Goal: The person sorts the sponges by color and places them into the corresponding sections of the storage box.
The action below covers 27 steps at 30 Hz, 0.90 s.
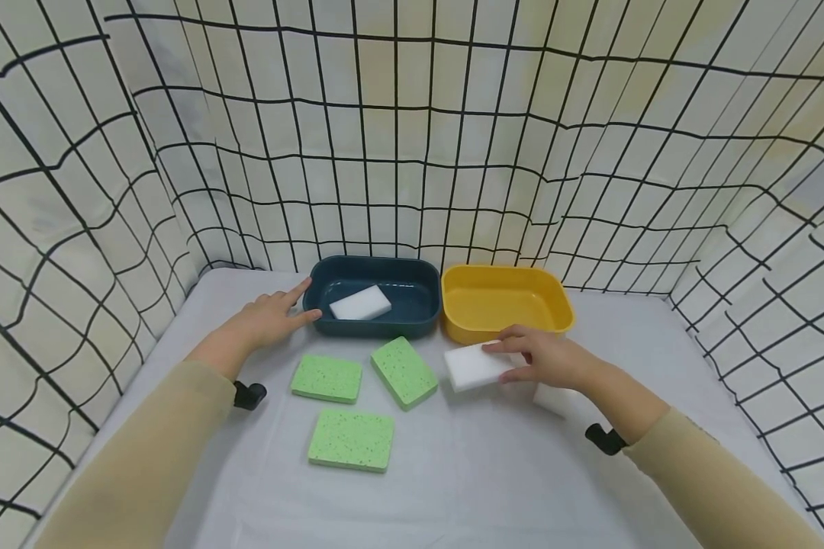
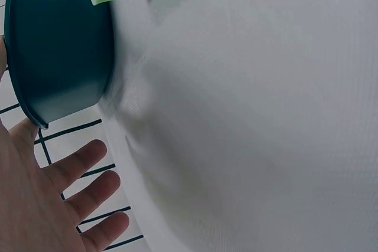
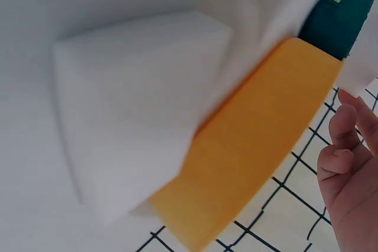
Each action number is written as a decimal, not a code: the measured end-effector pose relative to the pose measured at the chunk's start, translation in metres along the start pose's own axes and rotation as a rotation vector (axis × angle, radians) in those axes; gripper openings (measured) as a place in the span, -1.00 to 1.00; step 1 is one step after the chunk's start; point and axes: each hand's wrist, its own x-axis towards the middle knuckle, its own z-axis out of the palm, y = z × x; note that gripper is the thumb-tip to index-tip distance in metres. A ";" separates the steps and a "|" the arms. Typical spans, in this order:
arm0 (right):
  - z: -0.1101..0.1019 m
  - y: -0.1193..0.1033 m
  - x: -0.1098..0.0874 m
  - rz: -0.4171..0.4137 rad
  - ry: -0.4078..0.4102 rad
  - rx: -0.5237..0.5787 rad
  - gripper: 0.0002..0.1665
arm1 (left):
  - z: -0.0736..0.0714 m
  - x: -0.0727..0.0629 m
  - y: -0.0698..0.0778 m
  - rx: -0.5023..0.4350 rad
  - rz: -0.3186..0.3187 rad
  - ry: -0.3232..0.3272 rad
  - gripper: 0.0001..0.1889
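My right hand [image 1: 545,358] pinches a white sponge [image 1: 470,366] between thumb and fingers, just in front of the yellow bin [image 1: 508,335]. In the right wrist view the held sponge [image 3: 360,57] shows only partly beyond the fingers. A second white sponge [image 1: 555,399] lies on the table under that hand, partly hidden by it. With fingers spread, my left hand [image 1: 264,319] touches the left end of the dark blue bin [image 1: 378,329]. One white sponge [image 1: 361,303] lies inside the blue bin. Three green sponges [image 1: 326,379] [image 1: 403,372] [image 1: 352,441] lie in front of the bins.
Both bins stand side by side at the back of the white-covered table [image 1: 453,488]. Black wire grid panels [image 1: 394,145] rise behind the bins and along both sides. A dark wrist-camera mount [image 1: 250,396] sits by each sleeve.
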 end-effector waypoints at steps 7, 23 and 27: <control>-0.018 -0.008 0.012 -0.024 0.047 -0.002 -0.31 | 0.000 0.001 0.000 0.001 0.003 0.002 -0.08; -0.038 -0.025 0.053 -0.026 0.106 -0.032 -0.37 | 0.001 -0.001 0.000 -0.018 -0.019 -0.008 -0.07; -0.040 -0.029 0.070 0.005 0.125 -0.014 -0.38 | 0.001 0.000 0.000 -0.019 -0.019 -0.009 -0.07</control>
